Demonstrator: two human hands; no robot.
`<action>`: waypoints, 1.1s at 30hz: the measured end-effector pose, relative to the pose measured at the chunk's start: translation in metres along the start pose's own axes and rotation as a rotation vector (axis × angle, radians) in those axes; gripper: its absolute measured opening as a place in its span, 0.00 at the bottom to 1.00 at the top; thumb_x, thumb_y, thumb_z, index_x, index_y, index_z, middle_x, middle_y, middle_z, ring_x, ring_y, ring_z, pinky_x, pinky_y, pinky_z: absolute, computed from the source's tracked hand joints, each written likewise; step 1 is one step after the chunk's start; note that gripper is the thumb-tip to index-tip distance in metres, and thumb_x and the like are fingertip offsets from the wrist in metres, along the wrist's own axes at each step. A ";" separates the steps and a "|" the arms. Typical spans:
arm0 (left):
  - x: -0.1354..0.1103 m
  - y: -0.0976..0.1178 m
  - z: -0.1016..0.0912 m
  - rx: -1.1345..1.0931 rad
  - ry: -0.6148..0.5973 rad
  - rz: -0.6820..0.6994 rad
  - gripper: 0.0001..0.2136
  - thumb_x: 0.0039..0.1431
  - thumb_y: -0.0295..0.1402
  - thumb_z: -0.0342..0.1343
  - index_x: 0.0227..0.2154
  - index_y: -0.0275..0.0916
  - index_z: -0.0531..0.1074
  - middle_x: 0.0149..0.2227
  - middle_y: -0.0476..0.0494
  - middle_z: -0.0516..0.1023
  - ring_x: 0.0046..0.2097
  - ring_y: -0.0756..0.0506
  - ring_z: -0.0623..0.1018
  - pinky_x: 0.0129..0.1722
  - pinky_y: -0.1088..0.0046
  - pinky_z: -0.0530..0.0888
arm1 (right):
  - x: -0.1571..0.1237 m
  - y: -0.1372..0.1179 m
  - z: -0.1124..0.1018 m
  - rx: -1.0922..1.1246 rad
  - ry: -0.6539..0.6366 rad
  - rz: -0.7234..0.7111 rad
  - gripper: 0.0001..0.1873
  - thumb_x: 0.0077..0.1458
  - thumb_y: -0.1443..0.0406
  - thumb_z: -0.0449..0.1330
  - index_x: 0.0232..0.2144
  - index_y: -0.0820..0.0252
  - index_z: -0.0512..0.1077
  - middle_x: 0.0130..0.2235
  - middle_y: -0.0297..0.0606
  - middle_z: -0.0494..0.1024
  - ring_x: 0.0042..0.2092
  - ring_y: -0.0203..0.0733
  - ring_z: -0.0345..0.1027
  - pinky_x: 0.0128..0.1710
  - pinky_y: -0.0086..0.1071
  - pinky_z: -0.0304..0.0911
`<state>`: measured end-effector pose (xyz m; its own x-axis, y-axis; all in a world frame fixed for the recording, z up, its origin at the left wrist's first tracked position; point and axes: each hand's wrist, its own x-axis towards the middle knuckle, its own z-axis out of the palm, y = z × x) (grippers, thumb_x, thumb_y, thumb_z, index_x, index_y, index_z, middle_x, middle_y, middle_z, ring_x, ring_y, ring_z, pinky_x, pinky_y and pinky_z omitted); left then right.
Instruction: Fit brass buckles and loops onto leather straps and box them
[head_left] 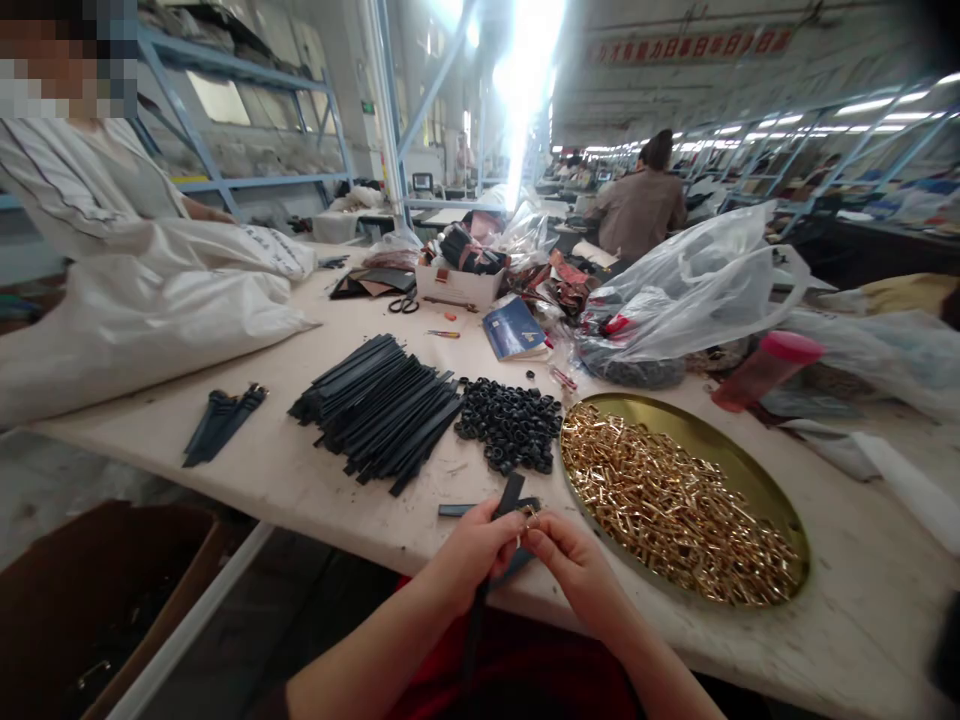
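Observation:
Near the table's front edge, my left hand (480, 548) is closed around a dark strap (511, 493), whose tail hangs below the hand. My right hand (574, 565) pinches a small gold buckle (530, 514) against the strap's end. The fingers hide part of the buckle. Another dark strap piece (454, 510) lies on the table beside my left hand. Beyond my hands are a thick stack of dark straps (382, 405) and a heap of small black loops (510, 425). A round gold tray (637, 408) full of gold buckles (675, 500) stands to the right.
Finished-looking straps with buckles (223, 425) lie at left, near a white sack (150, 310). Scissors (403, 304), a blue booklet (514, 328), a white box (457, 288), a plastic bag (675, 290) and a pink-lidded bottle (769, 370) are farther back. One person (97, 190) stands at left.

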<state>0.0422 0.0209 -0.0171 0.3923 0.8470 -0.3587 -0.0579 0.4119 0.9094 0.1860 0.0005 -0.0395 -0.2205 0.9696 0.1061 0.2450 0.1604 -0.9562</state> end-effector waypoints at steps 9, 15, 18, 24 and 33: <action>-0.009 -0.003 -0.002 0.400 0.174 0.208 0.11 0.54 0.40 0.48 0.26 0.36 0.65 0.21 0.51 0.66 0.25 0.51 0.65 0.26 0.76 0.61 | 0.000 0.004 0.009 -0.190 0.067 -0.110 0.12 0.56 0.63 0.49 0.24 0.58 0.66 0.29 0.36 0.68 0.34 0.39 0.62 0.34 0.32 0.58; -0.015 -0.001 -0.002 0.405 0.139 0.203 0.12 0.54 0.42 0.48 0.25 0.37 0.63 0.20 0.52 0.64 0.23 0.52 0.63 0.24 0.76 0.59 | -0.006 -0.003 0.011 -0.155 0.063 -0.119 0.13 0.57 0.62 0.49 0.22 0.58 0.65 0.27 0.34 0.67 0.32 0.38 0.61 0.33 0.31 0.58; -0.013 -0.003 -0.003 0.059 -0.056 -0.030 0.12 0.52 0.42 0.49 0.24 0.38 0.60 0.15 0.58 0.53 0.17 0.55 0.52 0.17 0.79 0.51 | -0.009 -0.008 0.009 -0.131 0.047 -0.127 0.13 0.57 0.62 0.48 0.23 0.58 0.66 0.29 0.35 0.68 0.34 0.38 0.62 0.36 0.32 0.58; -0.017 -0.007 -0.006 0.330 0.063 0.132 0.11 0.54 0.40 0.48 0.26 0.37 0.63 0.19 0.53 0.62 0.21 0.53 0.60 0.21 0.78 0.57 | -0.012 -0.002 0.012 -0.068 0.044 0.052 0.17 0.55 0.56 0.49 0.19 0.58 0.63 0.23 0.32 0.65 0.28 0.37 0.59 0.30 0.30 0.57; -0.018 -0.007 -0.010 0.662 0.017 0.285 0.12 0.56 0.36 0.46 0.36 0.36 0.70 0.36 0.42 0.75 0.37 0.44 0.71 0.37 0.72 0.65 | -0.020 0.003 0.012 0.030 0.125 0.084 0.09 0.49 0.59 0.58 0.31 0.58 0.65 0.31 0.34 0.68 0.33 0.38 0.63 0.34 0.32 0.60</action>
<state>0.0265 0.0058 -0.0192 0.4301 0.8986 -0.0867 0.4151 -0.1116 0.9029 0.1801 -0.0203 -0.0477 -0.0803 0.9951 0.0569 0.2291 0.0740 -0.9706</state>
